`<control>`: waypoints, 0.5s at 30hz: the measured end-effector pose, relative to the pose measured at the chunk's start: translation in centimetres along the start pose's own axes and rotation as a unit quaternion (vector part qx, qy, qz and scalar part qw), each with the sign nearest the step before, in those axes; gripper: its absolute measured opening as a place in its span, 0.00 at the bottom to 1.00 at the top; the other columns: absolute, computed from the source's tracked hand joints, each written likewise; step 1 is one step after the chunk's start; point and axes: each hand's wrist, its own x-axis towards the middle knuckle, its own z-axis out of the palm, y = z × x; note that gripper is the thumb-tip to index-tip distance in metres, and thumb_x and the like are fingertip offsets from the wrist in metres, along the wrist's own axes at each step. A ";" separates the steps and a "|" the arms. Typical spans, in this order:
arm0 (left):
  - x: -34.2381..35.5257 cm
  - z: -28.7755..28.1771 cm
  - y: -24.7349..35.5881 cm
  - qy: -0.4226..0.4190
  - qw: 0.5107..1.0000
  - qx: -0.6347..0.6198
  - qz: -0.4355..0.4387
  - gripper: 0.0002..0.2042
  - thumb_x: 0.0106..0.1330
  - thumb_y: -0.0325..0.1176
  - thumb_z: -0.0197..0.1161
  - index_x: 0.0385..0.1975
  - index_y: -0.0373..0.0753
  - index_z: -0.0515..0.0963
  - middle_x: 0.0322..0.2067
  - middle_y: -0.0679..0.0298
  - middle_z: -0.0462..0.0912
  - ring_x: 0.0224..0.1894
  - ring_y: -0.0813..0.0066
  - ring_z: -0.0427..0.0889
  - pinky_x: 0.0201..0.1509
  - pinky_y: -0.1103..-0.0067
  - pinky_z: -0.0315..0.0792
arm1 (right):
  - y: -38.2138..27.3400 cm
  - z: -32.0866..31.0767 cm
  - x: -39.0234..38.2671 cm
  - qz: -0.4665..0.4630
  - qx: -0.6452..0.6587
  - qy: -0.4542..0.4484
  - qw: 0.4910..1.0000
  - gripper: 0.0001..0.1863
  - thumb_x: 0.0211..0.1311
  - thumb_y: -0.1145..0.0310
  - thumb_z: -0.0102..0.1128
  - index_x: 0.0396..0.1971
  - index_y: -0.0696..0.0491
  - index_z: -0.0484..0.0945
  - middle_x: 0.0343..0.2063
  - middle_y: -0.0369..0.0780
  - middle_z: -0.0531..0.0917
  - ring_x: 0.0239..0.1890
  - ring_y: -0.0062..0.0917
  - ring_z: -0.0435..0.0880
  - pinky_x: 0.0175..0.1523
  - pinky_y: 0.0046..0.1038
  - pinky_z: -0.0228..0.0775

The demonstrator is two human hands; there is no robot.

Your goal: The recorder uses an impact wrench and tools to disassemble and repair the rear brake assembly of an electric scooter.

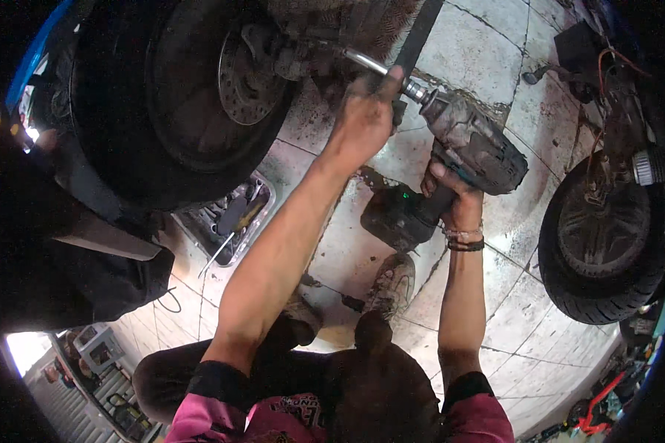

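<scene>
My right hand [458, 196] is closed around the grip of a dark, grimy cordless impact wrench [476, 144], its battery pack [399, 218] hanging low over the floor. From the wrench's nose a shiny extension bar [366, 61] runs up and left toward the dark axle parts [292, 63] beside a motorcycle wheel. My left hand [366, 122] is closed at the bar, close to the wrench's nose, with a finger lying across the metal. The bar's far end is lost in shadow among the greasy parts. A drilled brake disc [247, 85] shows on the wheel's near side.
The big tyre [170, 111] fills the upper left. A tray of tools [233, 221] lies below it on the tiled floor [473, 37]. Another wheel [602, 236] stands at the right. My shoe [391, 284] is under the battery. A shelf [89, 391] is at the lower left.
</scene>
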 end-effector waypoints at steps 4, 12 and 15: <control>-0.1 0.0 0.5 0.011 0.999 -0.025 -0.038 0.25 0.74 0.49 0.54 0.35 0.25 0.76 0.22 0.49 0.73 0.26 0.59 0.71 0.36 0.68 0.70 | -0.1 0.0 0.3 0.006 0.052 -0.014 0.999 0.16 0.50 0.74 0.72 0.39 0.57 0.78 0.25 0.39 0.81 0.22 0.26 0.79 0.27 0.28 0.71; 0.1 0.1 -1.1 0.022 0.997 -0.002 -0.068 0.31 0.69 0.54 0.60 0.37 0.21 0.76 0.26 0.47 0.80 0.32 0.57 0.79 0.43 0.66 0.73 | -0.5 0.0 1.3 0.031 0.084 -0.034 0.995 0.17 0.52 0.75 0.69 0.42 0.57 0.77 0.26 0.38 0.80 0.22 0.26 0.78 0.26 0.28 0.71; 2.7 -3.8 -0.1 -0.237 0.953 -0.063 -0.175 0.29 0.71 0.58 0.52 0.50 0.34 0.79 0.48 0.43 0.79 0.50 0.59 0.78 0.59 0.68 0.67 | -1.5 -1.3 2.2 0.029 0.057 -0.054 0.997 0.16 0.52 0.76 0.69 0.41 0.57 0.77 0.26 0.38 0.79 0.22 0.25 0.77 0.27 0.27 0.71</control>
